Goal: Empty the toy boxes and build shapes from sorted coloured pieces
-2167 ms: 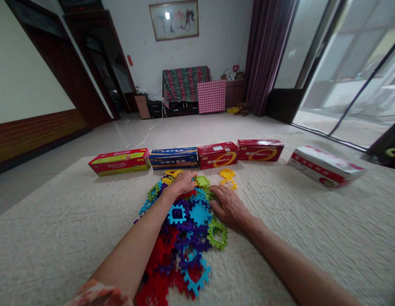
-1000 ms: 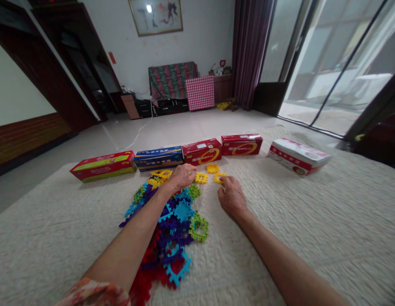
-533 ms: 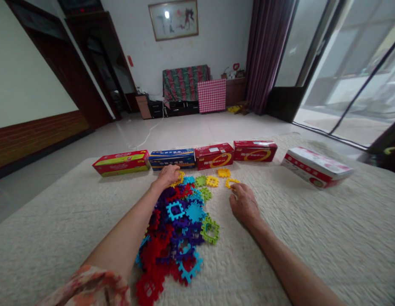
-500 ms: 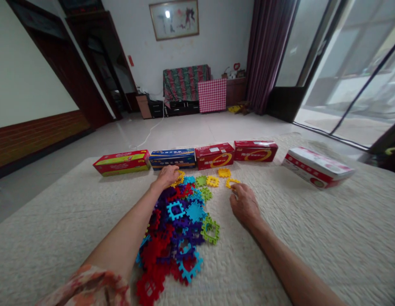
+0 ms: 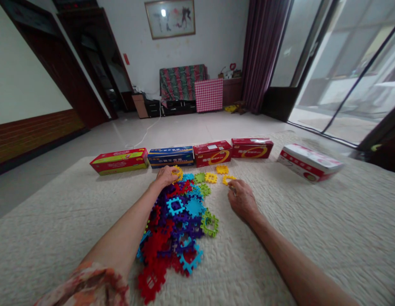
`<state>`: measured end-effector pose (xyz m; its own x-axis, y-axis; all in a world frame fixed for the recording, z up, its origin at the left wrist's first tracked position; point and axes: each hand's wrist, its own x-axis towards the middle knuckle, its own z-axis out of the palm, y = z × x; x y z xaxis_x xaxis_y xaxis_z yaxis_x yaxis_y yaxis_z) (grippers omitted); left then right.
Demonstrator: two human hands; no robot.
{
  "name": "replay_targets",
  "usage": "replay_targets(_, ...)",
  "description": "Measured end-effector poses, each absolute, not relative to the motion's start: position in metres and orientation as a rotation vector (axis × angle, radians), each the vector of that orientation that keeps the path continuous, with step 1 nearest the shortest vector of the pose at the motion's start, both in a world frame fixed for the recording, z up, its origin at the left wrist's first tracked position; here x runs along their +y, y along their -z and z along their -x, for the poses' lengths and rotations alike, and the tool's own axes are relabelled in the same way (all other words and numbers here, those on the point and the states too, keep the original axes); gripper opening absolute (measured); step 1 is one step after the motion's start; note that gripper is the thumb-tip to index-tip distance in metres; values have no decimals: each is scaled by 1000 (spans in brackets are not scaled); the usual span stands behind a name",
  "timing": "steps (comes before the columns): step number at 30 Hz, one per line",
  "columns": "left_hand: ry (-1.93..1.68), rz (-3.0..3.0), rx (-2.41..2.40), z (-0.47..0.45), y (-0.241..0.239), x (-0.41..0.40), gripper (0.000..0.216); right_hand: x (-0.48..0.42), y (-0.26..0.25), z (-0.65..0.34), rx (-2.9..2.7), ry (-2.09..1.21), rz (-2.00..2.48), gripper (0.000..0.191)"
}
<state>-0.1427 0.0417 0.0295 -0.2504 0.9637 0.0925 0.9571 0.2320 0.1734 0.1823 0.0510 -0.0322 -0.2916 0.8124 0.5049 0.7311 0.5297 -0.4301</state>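
Observation:
My left hand [image 5: 165, 176] is at the far edge of a heap of interlocking plastic square pieces [image 5: 180, 221] in red, purple, blue and green. Its fingertips appear to pinch a yellow piece [image 5: 177, 172]. My right hand [image 5: 242, 199] rests on the quilt to the right of the heap, its curled fingers at a yellow piece [image 5: 228, 179]. Two more yellow pieces [image 5: 211, 177] [image 5: 222, 169] lie just beyond, apart from the heap. A floral sleeve [image 5: 86, 287] covers my left forearm.
Several red, blue and yellow cardboard boxes [image 5: 212, 154] stand in a row along the far side of the cream quilted mat [image 5: 296, 238]. A red-and-white box [image 5: 310, 162] lies angled at the right. Tiled floor lies beyond the mat, with a glass door [image 5: 344, 72] to the right.
My right hand has moved off the heap to the loose yellow pieces at its right. Several yellow pieces now lie apart from the heap. My left hand stays at the heap's far edge.

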Motion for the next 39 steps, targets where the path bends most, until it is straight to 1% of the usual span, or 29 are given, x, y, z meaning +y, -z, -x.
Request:
replay_targets(5,-318,-1890,2493,132,-30,47,36,50,32,-181,-2042,-187,1275,24)
replay_targets(13,-612,-1971,2453,115,-37,48,34,50,32,-181,-2012,-254,1270,27)
replay_targets(18,-779,-2147,2173,58,-36,56,34,51,32,-183,-2042,-232,1308,26)
replay_targets(22,-729,-2187,1972,-2,-33,61,34,51,32,-198,-2045,-189,1313,29)
replay_targets(25,-721,-2261,1813,-22,-35,57,29,50,29,-210,-1913,-164,1220,32)
replay_targets(28,-879,-2237,1873,-10,-45,40,24,51,20,-206,-1900,-148,1079,33)
replay_targets(30,-1007,-2148,2012,11,-54,24,23,54,11,-194,-2030,-128,1009,35)
replay_targets(33,-1086,-1938,2173,54,-63,-7,23,62,-2,-167,-2316,-79,996,40)
replay_targets(36,-1208,-1585,2326,96,-57,-38,27,74,-9,-142,-2530,-53,1082,43)
replay_targets(39,-1327,-1252,2377,125,-38,-61,27,85,-7,-128,-2610,-57,1127,40)
